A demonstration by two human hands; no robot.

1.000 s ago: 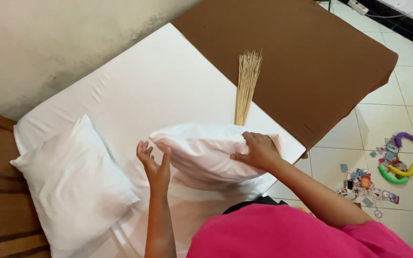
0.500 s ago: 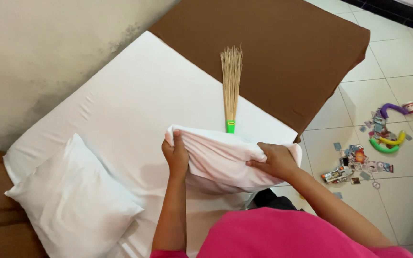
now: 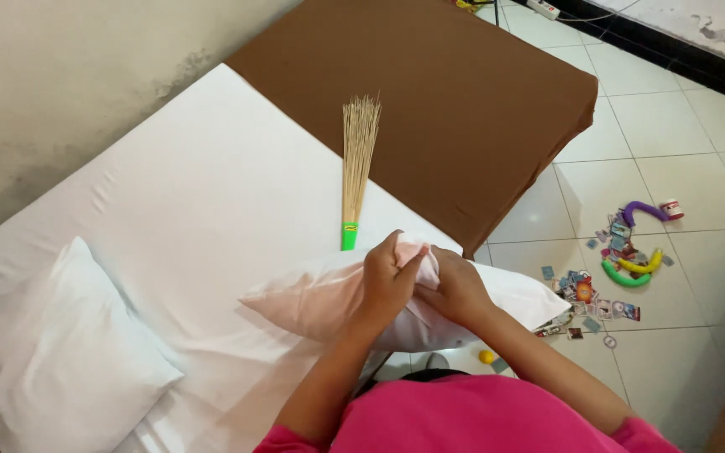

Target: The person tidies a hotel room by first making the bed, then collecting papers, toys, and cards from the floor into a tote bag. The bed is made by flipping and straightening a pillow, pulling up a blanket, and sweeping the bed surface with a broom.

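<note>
over the white mattress (image 3: 211, 184) near edge, my left hand (image 3: 389, 283) and right hand (image 3: 456, 289) clench the pillow (image 3: 320, 302) mid-top, its long axis lying crosswise.

White bed (image 3: 211, 168): pillow (image 3: 52, 361), broom (image 3: 356, 168)

A bedroom in a home. Shown by the mattress (image 3: 211, 193) in a white fitted sheet, pushed up against a stained plaster wall (image 3: 60, 75). At the mattress's near-left corner, a plump white pillow (image 3: 52, 361); at its near edge, a second pillow (image 3: 329, 298) in a pale case. On the sheet toward the far end of the mattress, a stick broom (image 3: 356, 168) with a green handle. Butted against the mattress's far end, a second mattress in brown cover (image 3: 446, 92). Right of the mattress, a white tiled floor (image 3: 681, 126) strewn with small toys and picture cards (image 3: 610, 268).
</note>
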